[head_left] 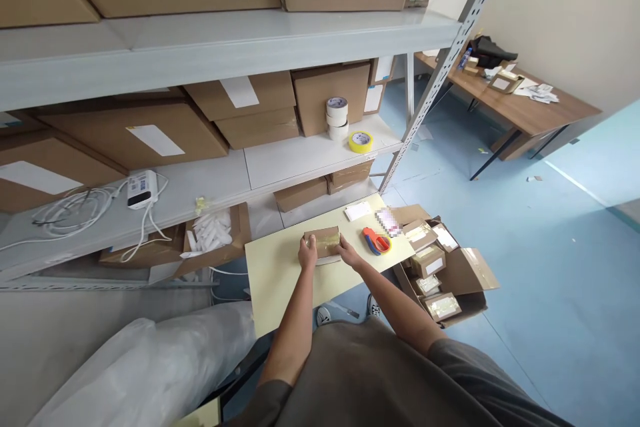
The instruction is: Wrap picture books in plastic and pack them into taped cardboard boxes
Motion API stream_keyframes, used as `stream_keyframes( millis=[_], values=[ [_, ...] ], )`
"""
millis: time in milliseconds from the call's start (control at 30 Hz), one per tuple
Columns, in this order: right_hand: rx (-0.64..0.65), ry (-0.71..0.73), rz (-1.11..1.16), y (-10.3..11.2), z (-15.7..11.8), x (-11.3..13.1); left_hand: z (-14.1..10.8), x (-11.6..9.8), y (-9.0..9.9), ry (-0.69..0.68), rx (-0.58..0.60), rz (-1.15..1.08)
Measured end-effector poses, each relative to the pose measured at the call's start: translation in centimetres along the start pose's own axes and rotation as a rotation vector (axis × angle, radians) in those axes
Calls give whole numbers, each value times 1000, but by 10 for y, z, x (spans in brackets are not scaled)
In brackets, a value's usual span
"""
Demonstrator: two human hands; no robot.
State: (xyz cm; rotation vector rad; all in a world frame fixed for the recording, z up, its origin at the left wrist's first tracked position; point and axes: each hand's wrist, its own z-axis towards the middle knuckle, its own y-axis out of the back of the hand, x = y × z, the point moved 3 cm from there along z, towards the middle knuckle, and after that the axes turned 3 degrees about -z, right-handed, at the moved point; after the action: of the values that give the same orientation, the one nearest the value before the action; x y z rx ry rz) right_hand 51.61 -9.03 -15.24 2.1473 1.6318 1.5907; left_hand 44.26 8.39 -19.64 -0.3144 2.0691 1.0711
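Observation:
Between my two hands is a small brown cardboard box with a shiny strip of tape across its top. My left hand grips its left end, thumb on top. At the right end, my right hand closes on the box edge. The box is over a pale yellow tabletop; whether it rests on it I cannot tell. To the right of my right hand lies an orange and blue tape dispenser. Farther back on the tabletop are a white card stack and a blurred-out item.
A large open carton holding several small taped boxes stands at the right. Grey shelving spans the front, with cartons, tape rolls, a yellow tape roll and a white power strip. Bulky plastic wrap sits at the left.

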Motion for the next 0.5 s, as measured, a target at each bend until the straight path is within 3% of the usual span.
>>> stream_keyframes(
  millis=[167,400,500],
  values=[
    [-16,26,262,10,-4,-3,2,1,3,-61,59,-151],
    [-119,108,628,13,16,0,1,20,17,-103,29,-722],
    [-49,100,595,-4,31,-11,0,40,15,-23,53,-658]
  ],
)
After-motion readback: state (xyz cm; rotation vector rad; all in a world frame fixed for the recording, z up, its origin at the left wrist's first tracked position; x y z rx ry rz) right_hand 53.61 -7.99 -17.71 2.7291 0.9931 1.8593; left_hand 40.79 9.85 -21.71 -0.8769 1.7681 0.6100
